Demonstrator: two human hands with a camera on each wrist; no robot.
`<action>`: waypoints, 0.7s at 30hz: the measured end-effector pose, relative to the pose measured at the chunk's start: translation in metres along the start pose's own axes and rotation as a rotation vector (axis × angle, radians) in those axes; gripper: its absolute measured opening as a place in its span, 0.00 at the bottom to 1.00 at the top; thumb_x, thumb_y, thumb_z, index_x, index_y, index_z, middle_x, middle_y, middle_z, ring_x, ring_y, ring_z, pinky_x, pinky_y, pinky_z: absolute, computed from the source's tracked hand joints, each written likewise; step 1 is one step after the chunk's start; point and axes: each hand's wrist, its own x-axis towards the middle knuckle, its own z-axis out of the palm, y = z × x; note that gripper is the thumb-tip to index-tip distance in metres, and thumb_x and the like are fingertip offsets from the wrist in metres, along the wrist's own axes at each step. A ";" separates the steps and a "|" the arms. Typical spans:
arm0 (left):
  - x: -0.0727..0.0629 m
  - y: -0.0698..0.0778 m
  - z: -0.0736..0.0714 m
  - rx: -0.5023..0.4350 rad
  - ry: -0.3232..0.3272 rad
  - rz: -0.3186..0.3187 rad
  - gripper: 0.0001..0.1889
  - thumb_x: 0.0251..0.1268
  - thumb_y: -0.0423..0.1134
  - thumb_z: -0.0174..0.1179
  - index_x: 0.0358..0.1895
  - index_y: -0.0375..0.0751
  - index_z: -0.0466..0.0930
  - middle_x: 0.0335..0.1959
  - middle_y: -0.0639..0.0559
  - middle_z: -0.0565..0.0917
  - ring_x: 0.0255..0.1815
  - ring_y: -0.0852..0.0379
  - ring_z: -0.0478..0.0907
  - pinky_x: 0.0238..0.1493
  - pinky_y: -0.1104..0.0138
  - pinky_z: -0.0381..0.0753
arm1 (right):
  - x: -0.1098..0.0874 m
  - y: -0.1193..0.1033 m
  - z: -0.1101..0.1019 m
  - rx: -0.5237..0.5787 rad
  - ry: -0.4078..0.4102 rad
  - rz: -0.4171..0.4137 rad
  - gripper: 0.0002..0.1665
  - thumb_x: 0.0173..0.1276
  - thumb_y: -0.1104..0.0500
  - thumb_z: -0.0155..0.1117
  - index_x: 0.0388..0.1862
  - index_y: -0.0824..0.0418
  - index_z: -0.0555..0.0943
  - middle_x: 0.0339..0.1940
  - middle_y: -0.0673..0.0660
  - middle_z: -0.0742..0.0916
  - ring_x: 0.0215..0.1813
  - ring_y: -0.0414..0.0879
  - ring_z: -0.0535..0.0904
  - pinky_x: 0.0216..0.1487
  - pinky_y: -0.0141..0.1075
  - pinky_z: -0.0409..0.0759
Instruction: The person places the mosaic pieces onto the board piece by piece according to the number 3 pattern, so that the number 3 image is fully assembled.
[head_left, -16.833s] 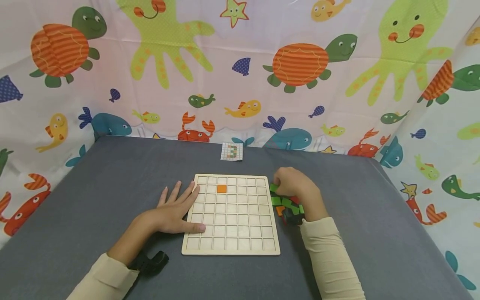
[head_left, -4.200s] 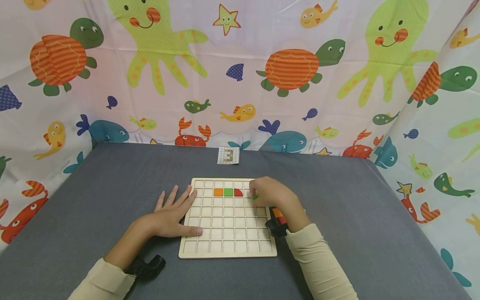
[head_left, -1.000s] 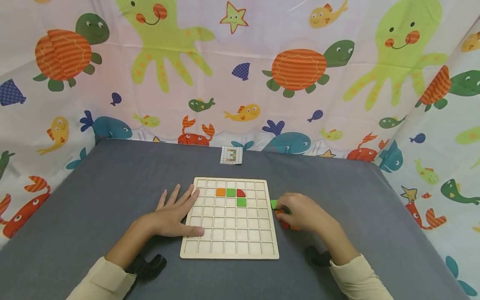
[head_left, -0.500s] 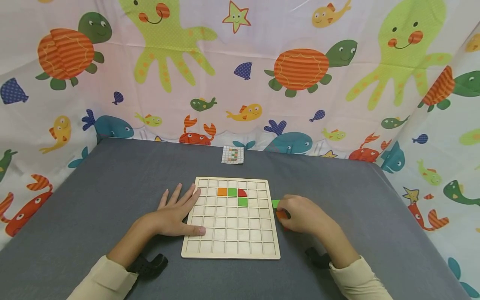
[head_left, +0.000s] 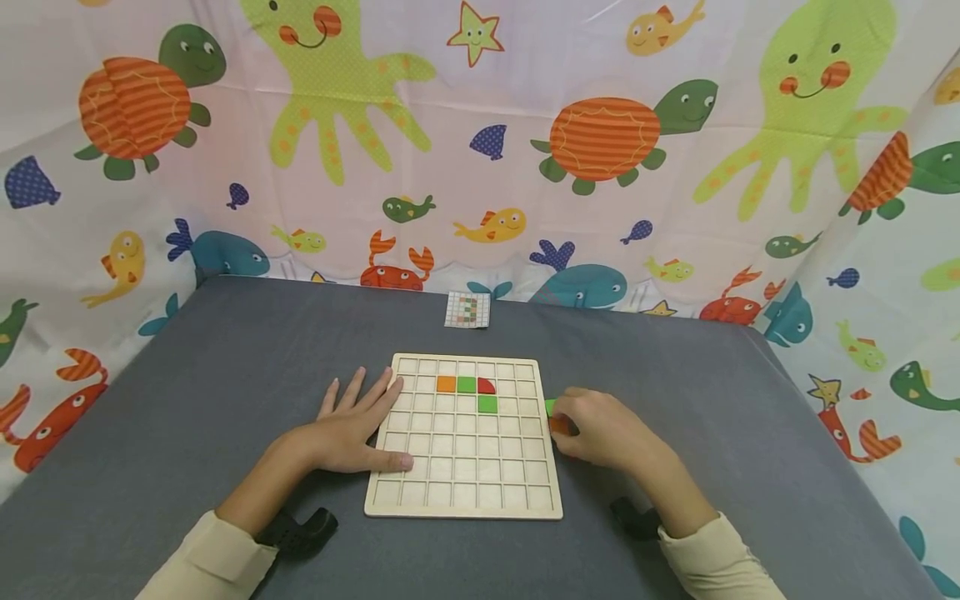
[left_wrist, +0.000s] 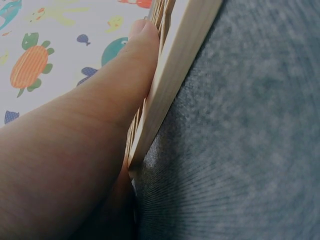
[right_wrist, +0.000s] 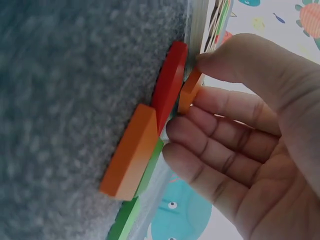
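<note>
A wooden grid board (head_left: 462, 510) lies flat on the grey table. My left hand (head_left: 337, 433) rests with spread fingers on its left edge; in the left wrist view the thumb (left_wrist: 140, 55) lies over the rim. One row of the board holds an orange square tile (head_left: 446, 384), a green square tile (head_left: 467, 384) and a red rounded tile (head_left: 486, 386). Below the red one sits another green tile (head_left: 487, 404). Just off the right edge, my right hand (head_left: 603, 425) pinches an orange tile (right_wrist: 190, 90) between thumb and forefinger.
Beside the right hand lie loose tiles: a red one (right_wrist: 170, 85), another orange one (right_wrist: 131, 155) and green ones (right_wrist: 125, 220). Behind the board is a small card (head_left: 467, 309) with a coloured grid pattern. A printed sea-animal curtain (head_left: 510, 242) stands around the table (head_left: 315, 325).
Since the oldest frame, two green tiles and a red tile have been set on the board. My right hand returned to the loose tiles and took hold of an orange one. The left hand stayed put.
</note>
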 end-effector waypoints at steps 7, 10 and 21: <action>0.001 0.000 -0.001 0.000 -0.011 -0.006 0.66 0.47 0.85 0.53 0.83 0.51 0.37 0.82 0.51 0.33 0.79 0.40 0.20 0.68 0.39 0.16 | 0.002 -0.003 0.003 0.034 0.022 -0.033 0.06 0.61 0.63 0.75 0.34 0.59 0.85 0.29 0.47 0.78 0.29 0.37 0.71 0.30 0.31 0.74; 0.002 -0.001 0.000 0.003 -0.009 -0.006 0.66 0.46 0.85 0.53 0.83 0.51 0.37 0.82 0.51 0.33 0.79 0.39 0.20 0.68 0.38 0.17 | 0.002 -0.004 0.003 0.058 0.023 -0.030 0.06 0.62 0.64 0.75 0.37 0.59 0.86 0.31 0.47 0.79 0.30 0.37 0.72 0.32 0.32 0.75; 0.003 -0.002 0.003 0.021 0.004 -0.013 0.67 0.43 0.87 0.51 0.83 0.54 0.36 0.82 0.53 0.33 0.79 0.41 0.19 0.68 0.39 0.17 | 0.003 -0.006 0.007 0.069 0.058 -0.070 0.08 0.62 0.65 0.75 0.40 0.62 0.86 0.34 0.48 0.79 0.33 0.39 0.73 0.34 0.33 0.77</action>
